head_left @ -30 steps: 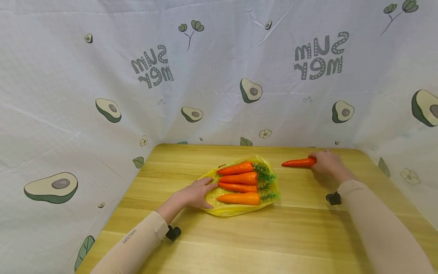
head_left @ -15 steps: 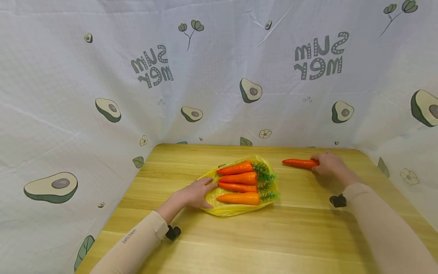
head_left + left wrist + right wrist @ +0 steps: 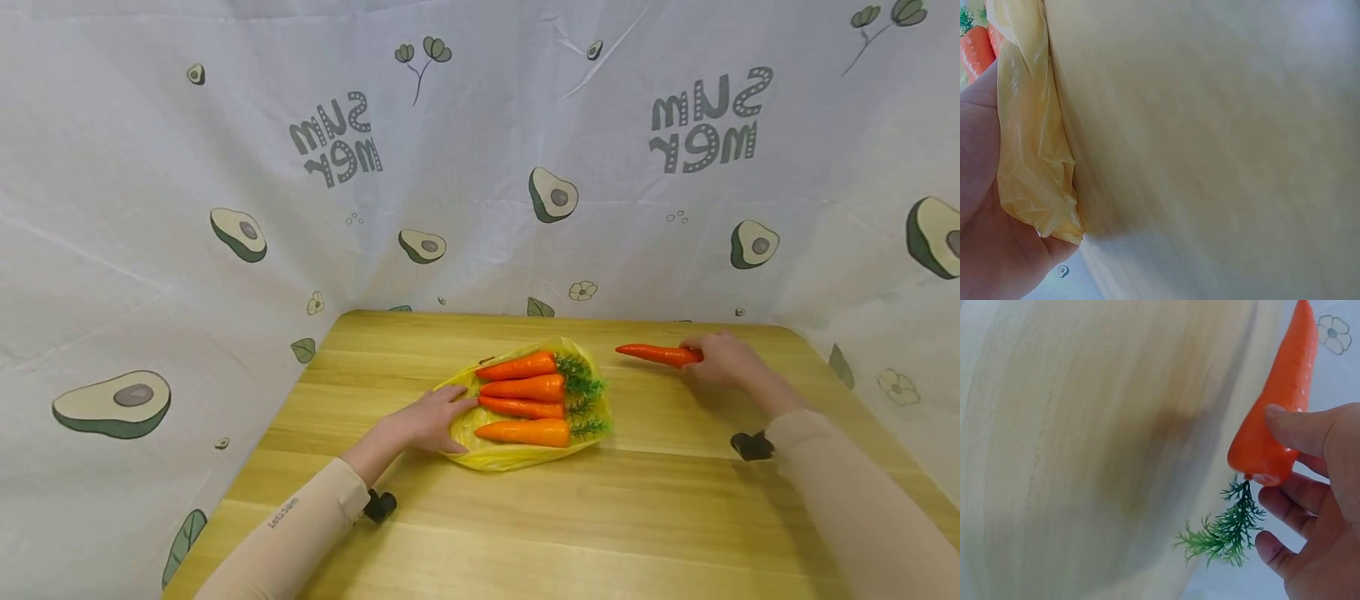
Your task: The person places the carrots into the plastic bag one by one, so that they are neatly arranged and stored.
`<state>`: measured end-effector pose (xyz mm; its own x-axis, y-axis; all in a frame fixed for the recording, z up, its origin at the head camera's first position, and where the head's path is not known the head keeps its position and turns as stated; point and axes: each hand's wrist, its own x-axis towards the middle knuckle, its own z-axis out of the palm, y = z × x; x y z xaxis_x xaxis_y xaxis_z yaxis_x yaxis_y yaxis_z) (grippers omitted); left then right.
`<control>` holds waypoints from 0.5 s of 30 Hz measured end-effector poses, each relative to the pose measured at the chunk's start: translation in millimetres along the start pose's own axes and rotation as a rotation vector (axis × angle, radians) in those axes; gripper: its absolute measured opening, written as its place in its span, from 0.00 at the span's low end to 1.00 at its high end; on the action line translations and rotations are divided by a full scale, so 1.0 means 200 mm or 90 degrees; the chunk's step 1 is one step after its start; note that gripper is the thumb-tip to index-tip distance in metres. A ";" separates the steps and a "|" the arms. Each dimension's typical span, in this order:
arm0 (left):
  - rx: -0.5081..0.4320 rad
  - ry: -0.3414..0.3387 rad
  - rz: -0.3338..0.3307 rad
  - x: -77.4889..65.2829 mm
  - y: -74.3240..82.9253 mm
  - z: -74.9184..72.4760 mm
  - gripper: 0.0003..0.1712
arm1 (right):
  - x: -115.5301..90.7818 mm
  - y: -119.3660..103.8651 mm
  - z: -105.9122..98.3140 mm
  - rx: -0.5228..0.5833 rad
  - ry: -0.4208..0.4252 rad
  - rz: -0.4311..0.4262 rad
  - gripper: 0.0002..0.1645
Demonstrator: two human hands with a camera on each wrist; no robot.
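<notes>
A yellow plastic bag (image 3: 510, 460) lies on the wooden table with several orange carrots (image 3: 525, 389) on its film, their green tops to the right. My left hand (image 3: 429, 423) is at the bag's left end, thumb and fingers spread apart along its edge. In the left wrist view, the film (image 3: 1035, 144) hangs along the palm and thumb. Further right, my right hand (image 3: 723, 360) grips another carrot (image 3: 1285, 394) by its thick end, thumb on top and fingers beneath. That carrot's leafy green top (image 3: 1229, 528) dangles beside the fingers; its tip points left in the head view.
The light wooden table (image 3: 525, 525) extends in front of the bag and to both sides. A white curtain with avocado prints (image 3: 480, 167) hangs behind the table and along its sides. Dark wrist cameras (image 3: 752, 446) sit on both wrists.
My right hand has drawn back slightly to the right with the carrot, whose tip now tilts up a little. The left hand and the bag stay in place.
</notes>
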<state>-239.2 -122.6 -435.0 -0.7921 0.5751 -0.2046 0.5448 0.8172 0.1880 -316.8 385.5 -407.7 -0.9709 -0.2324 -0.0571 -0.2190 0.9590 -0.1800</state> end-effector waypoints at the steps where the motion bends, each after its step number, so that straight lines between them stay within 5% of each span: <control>1: 0.000 0.000 0.000 0.00 0.00 0.00 0.49 | 0.00 -0.01 0.00 -0.003 0.003 -0.005 0.28; 15: 0.001 0.004 0.007 0.01 -0.02 0.01 0.49 | -0.07 -0.12 -0.09 -0.012 0.056 -0.094 0.25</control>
<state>-243.1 -124.1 -437.3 -0.7880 0.5834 -0.1969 0.5536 0.8112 0.1883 -299.3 368.2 -385.4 -0.9327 -0.3563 0.0557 -0.3606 0.9186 -0.1619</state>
